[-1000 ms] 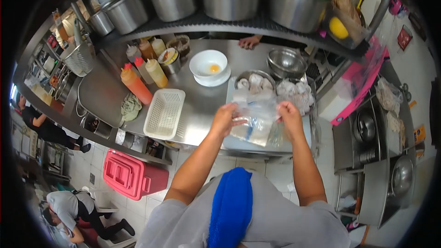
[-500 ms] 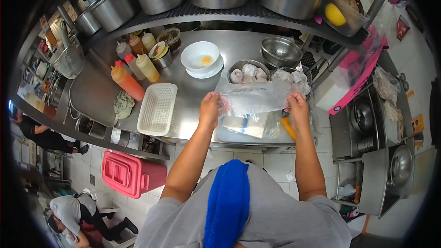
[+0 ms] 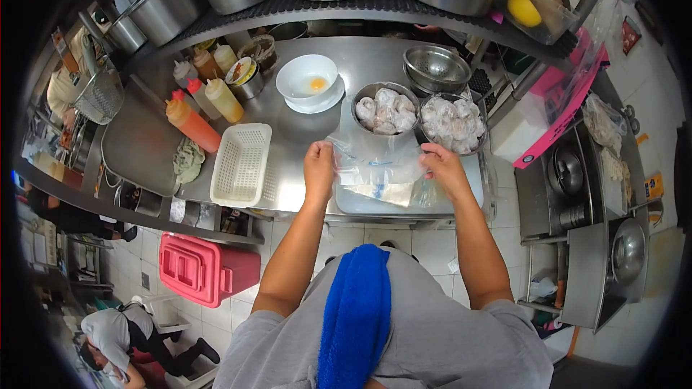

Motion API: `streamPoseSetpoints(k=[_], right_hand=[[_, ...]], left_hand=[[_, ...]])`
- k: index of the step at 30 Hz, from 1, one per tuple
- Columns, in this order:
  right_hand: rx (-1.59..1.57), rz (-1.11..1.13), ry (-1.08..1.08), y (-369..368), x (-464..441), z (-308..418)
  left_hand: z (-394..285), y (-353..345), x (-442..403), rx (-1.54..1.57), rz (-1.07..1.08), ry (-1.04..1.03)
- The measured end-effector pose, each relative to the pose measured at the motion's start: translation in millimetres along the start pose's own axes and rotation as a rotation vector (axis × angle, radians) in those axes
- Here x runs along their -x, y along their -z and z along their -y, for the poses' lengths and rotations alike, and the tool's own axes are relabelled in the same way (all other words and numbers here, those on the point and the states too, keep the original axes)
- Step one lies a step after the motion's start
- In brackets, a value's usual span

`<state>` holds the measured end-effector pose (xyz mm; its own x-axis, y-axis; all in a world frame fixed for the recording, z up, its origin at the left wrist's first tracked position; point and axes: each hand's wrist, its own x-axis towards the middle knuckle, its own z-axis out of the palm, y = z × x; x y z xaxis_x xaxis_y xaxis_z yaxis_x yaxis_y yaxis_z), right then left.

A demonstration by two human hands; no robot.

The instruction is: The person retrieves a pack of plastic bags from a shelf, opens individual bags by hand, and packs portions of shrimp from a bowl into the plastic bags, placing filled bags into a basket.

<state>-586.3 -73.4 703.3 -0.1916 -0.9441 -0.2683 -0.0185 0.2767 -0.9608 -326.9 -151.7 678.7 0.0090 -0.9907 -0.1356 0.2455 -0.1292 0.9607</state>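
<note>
A clear plastic bag (image 3: 367, 164) is stretched between my two hands above a white cutting board (image 3: 468, 191). My left hand (image 3: 318, 171) pinches its left edge, and my right hand (image 3: 442, 166) grips the right edge. Under the bag, more clear plastic with blue print (image 3: 378, 193) lies on the board. Just beyond are two metal bowls holding several white-coated pieces: the left bowl's pieces (image 3: 387, 109) and the right bowl's pieces (image 3: 453, 122). The bag's lower part is see-through and blurred, so its opening is hard to make out.
Left of my hands is a white perforated basket (image 3: 241, 166), with squeeze bottles (image 3: 193, 124) behind it. A white bowl with an egg yolk (image 3: 308, 75) and stacked colanders (image 3: 437, 68) stand farther back. Pots line the overhead shelf (image 3: 346, 11). A person (image 3: 130, 338) bends at lower left.
Both hands have shifted slightly left, the right hand more, bringing them closer together. The bag has dropped nearer the board and no longer covers the bowls of coated pieces.
</note>
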Motion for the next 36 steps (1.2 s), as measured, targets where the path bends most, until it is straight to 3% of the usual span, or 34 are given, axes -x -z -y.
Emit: streamPoseSetpoints(k=[4,6,7,8,10,12,14,15,17,20,23,27,29,30,31,34,36], right_hand=[[-0.047,0.032,0.031,-10.7,-2.9,-11.4],[-0.175,-0.018,0.147,-23.5,0.3,-10.1],[-0.176,-0.013,0.152,-30.3,-0.5,-10.8],[-0.147,-0.022,0.259,-37.8,-0.1,-13.4],[-0.112,-0.008,0.355,-56.3,6.6,-16.5],[-0.101,0.037,0.429,-78.6,16.9,-8.3],[-0.099,0.122,0.443,-97.9,27.6,-4.7],[-0.100,0.146,0.434,-105.9,31.3,-5.9],[-0.167,0.170,0.417,-120.2,36.8,-9.5],[-0.157,0.089,0.390,-126.3,36.5,-19.1],[-0.206,0.059,0.309,-124.5,32.2,-22.2],[-0.125,0.063,0.214,-118.2,26.6,-24.0],[-0.004,0.139,0.244,-129.7,12.5,-25.2],[0.065,0.145,0.304,-130.7,7.5,-33.8],[0.242,0.116,0.499,-134.0,-3.1,-45.3],[0.397,0.230,0.658,-166.7,21.9,-7.5],[0.337,0.342,0.715,-175.4,29.2,-2.7]], left_hand=[[16.2,22.6,-2.1,0.010,-0.009,-0.049],[10.6,26.6,8.6,-0.335,-0.397,-0.558],[-16.0,28.0,24.9,-0.617,-0.450,-0.773],[-29.9,24.9,32.5,-0.618,-0.458,-0.775],[-41.8,14.7,50.0,-0.466,-0.103,-0.736],[-45.2,-2.2,60.4,-0.382,0.178,-0.353],[-27.4,-9.3,55.1,-0.278,0.273,-0.116],[-21.9,-5.3,52.9,-0.278,0.245,-0.125],[-17.5,4.0,54.7,0.118,0.320,0.230],[-12.8,20.6,63.4,0.378,0.133,0.220],[-15.7,36.7,74.8,0.445,0.094,0.101],[4.9,56.5,84.9,0.543,0.032,0.118],[23.2,65.3,87.3,-0.179,-0.116,-0.082],[12.2,60.6,98.4,-0.461,-0.261,-0.299],[-10.4,62.0,104.7,-0.944,-0.392,-0.680],[-38.7,65.4,127.7,-1.055,-0.458,-0.704],[-22.7,72.9,126.9,-0.971,-0.141,-0.586]])
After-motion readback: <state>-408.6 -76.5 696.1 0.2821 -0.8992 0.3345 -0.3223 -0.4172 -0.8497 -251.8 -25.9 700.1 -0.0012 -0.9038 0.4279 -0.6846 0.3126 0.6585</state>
